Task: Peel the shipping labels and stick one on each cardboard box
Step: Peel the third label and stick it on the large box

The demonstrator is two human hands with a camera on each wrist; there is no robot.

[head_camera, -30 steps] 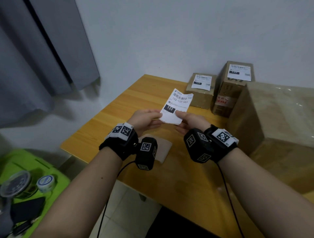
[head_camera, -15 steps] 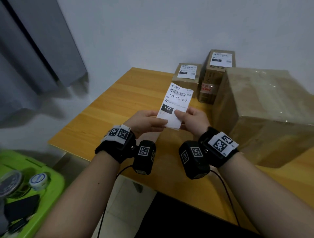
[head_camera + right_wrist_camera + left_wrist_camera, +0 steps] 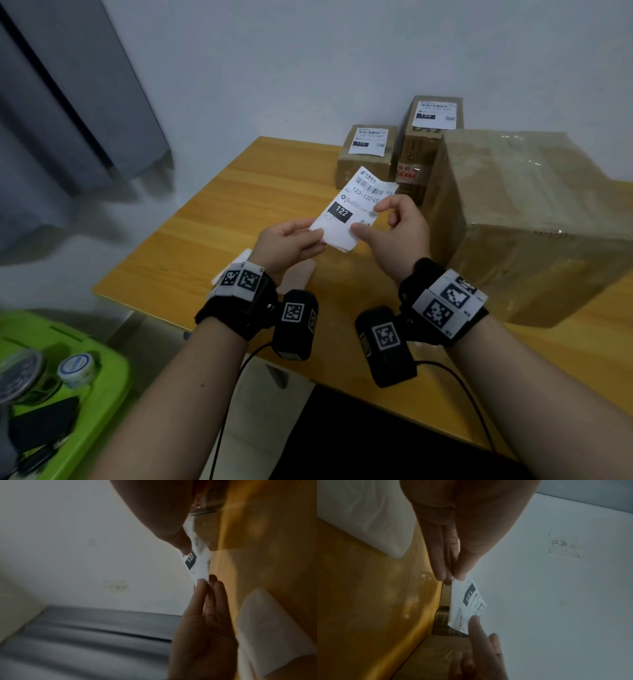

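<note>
Head view: shipping label (image 3: 352, 209) held above the bench (image 3: 212, 236), pinched at its near corner by left hand (image 3: 284, 246), at its right edge by right hand (image 3: 400, 233). White, barcode, black "122" block.

Left wrist: label (image 3: 469, 605) pinched between fingertips (image 3: 443, 574).

Right wrist: thumb on label (image 3: 197, 566), blurred.

My forearms are bare. Each wrist wears a black strap (image 3: 236, 305) with white square-code tags, a black camera block (image 3: 295, 325) hanging below it, and a thin black cable (image 3: 224, 411) trailing down.
</note>
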